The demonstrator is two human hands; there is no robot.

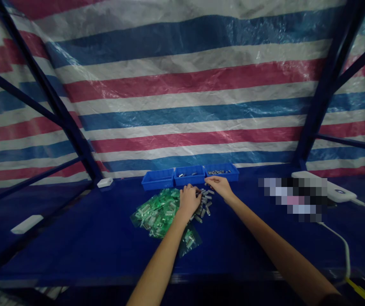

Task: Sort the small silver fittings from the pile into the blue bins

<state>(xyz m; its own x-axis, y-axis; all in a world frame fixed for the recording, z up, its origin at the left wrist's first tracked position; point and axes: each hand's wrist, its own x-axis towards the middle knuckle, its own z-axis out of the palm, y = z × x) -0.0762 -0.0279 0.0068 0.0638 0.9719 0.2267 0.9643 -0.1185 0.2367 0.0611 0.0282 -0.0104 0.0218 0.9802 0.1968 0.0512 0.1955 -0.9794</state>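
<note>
My left hand [189,201] is at the right side of a heap of green-tinted clear plastic bags [161,214] with small metal pieces inside. Its fingers are curled down by a loose pile of small silvery metal cylinders [206,203]; what they grip, if anything, is hidden. Just right of it, my right hand [220,187] has thumb and fingertips pinched together in front of the right blue bin. Whatever is in that pinch is too small to name. One bag [189,241] with metal pieces lies nearer me, beside my left forearm.
Three blue bins stand in a row behind the hands: a left bin [157,184], a middle bin [185,180] with a few pieces, a right bin [234,174] with several small pieces. White devices [338,192] [27,224] and a cable [345,246] lie on the blue table [99,250].
</note>
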